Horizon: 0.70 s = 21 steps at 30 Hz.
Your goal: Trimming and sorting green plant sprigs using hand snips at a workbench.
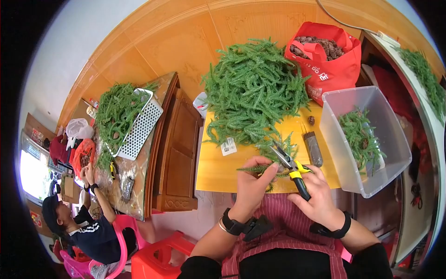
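Observation:
Near the front edge of a yellow tabletop [218, 169], my left hand [254, 183] pinches a green artificial pine sprig [246, 169]. My right hand [318, 197] grips pliers [298, 180] with yellow and black handles. Their metal jaws point away from me, up beside the sprig and my left fingertips. Whether the jaws touch the sprig, I cannot tell. Beyond my hands rises a large heap of pine sprigs [253, 88]. A bundle of thin dark stems or wires [313, 149] and one pine cone [311, 120] lie right of the heap.
At right stands a clear plastic bin [332, 135] with sprigs and cones inside. Behind it, a red bag [332, 76] holds pine cones. A person [100, 237] sits at another table on the left, near a white basket [139, 128]. A red stool [155, 255] is close by.

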{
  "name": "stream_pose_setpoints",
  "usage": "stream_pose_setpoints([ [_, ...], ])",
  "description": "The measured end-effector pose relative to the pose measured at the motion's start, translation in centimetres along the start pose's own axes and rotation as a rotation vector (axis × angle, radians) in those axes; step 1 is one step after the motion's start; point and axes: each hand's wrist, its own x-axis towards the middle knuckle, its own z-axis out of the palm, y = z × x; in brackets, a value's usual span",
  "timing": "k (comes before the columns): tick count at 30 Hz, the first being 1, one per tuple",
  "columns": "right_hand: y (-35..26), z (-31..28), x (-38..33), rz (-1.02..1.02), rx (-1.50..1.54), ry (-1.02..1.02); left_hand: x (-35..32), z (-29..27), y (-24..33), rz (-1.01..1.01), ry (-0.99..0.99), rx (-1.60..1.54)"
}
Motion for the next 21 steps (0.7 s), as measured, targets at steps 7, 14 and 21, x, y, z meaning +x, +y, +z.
stream_pose_setpoints([
  [7, -0.3, -0.1, 0.3, -0.01, -0.047, 0.044, -0.1, 0.2, -0.1, -0.036, -0.009, 0.005],
  [14, 0.7, 0.3, 0.2, -0.016, -0.123, 0.07, 0.2, 0.0, -0.7, -0.062, -0.013, 0.006],
  [21, 1.6, 0.5, 0.0, 0.022, -0.144, 0.013, 0.9, -0.3, -2.0, -0.123, -0.032, -0.021],
])
